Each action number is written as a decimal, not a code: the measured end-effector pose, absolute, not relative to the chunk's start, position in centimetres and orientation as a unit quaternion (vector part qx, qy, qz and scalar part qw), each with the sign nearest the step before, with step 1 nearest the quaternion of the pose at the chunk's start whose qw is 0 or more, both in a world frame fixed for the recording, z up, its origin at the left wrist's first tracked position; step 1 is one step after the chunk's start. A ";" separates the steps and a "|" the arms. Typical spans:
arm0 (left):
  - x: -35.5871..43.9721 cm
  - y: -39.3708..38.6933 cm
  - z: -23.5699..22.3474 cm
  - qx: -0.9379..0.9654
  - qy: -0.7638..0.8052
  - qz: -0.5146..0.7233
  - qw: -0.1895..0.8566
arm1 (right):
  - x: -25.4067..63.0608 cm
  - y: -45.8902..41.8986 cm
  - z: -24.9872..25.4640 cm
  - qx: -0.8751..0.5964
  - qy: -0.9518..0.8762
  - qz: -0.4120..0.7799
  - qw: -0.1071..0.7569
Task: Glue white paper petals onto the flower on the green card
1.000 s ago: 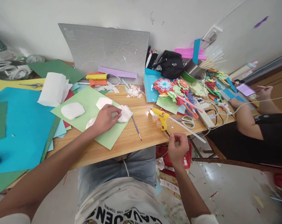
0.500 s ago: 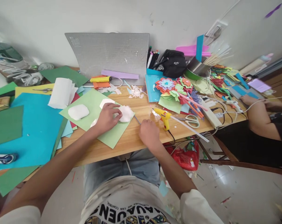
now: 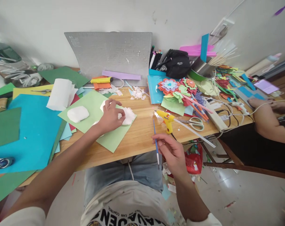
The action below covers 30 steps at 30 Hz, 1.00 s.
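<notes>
A light green sheet (image 3: pixel 114 139) lies on the table with several white paper pieces on it. A rounded white paper piece (image 3: pixel 78 114) is near its left corner, and a frilly-edged white paper piece (image 3: pixel 128 116) near its right corner. My left hand (image 3: pixel 111 115) hovers over the sheet beside the frilly piece, fingers curved and apart, partly covering other white pieces. In my right hand (image 3: pixel 172 152) a thin blue paintbrush (image 3: pixel 156 141) is pinched between thumb and fingers, its brush end pointing down past the table edge. A yellow glue gun (image 3: pixel 166 119) lies just beyond that hand.
Scissors (image 3: pixel 195 124) and a power strip (image 3: pixel 216 116) lie right of the glue gun. Paper flowers (image 3: pixel 169 86) rest behind it. Blue card (image 3: pixel 36 125) and a white tissue stack (image 3: pixel 59 94) are on the left. At far right, another person's arm (image 3: pixel 266 116) reaches onto the table.
My right hand has moved right and toward me, turning the paintbrush so it shows fully. My left hand has lifted slightly from the frilly piece, its fingers more apart.
</notes>
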<state>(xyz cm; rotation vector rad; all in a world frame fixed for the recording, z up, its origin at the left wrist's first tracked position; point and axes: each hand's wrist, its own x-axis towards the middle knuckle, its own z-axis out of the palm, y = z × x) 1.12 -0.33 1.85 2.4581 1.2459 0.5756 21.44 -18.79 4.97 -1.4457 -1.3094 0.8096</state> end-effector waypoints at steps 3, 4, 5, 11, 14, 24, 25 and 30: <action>1.1 0.1 2.3 0.863 0.438 0.181 0.177 | 20.8 -18.3 4.8 -0.544 -0.491 0.364 0.575; 1.1 0.2 2.4 0.863 0.437 0.173 0.183 | 20.5 -18.0 4.7 -0.541 -0.478 0.350 0.597; 1.1 0.3 2.6 0.863 0.438 0.165 0.190 | 20.2 -17.7 4.6 -0.542 -0.470 0.329 0.614; 1.3 1.2 3.4 0.868 0.439 0.110 0.202 | 18.4 -14.6 3.1 -0.571 -0.525 0.143 0.614; 1.2 1.8 3.5 0.877 0.428 0.083 0.204 | 18.0 -13.1 2.0 -0.567 -0.551 0.108 0.603; 1.7 2.1 3.5 0.878 0.429 0.064 0.203 | 17.2 -11.2 0.8 -0.569 -0.632 0.054 0.524; 1.8 2.1 3.5 0.878 0.431 0.065 0.198 | 17.2 -11.1 0.7 -0.569 -0.632 0.052 0.523; 1.9 2.2 3.5 0.876 0.436 0.054 0.201 | 16.8 -10.8 0.3 -0.558 -0.636 0.044 0.532</action>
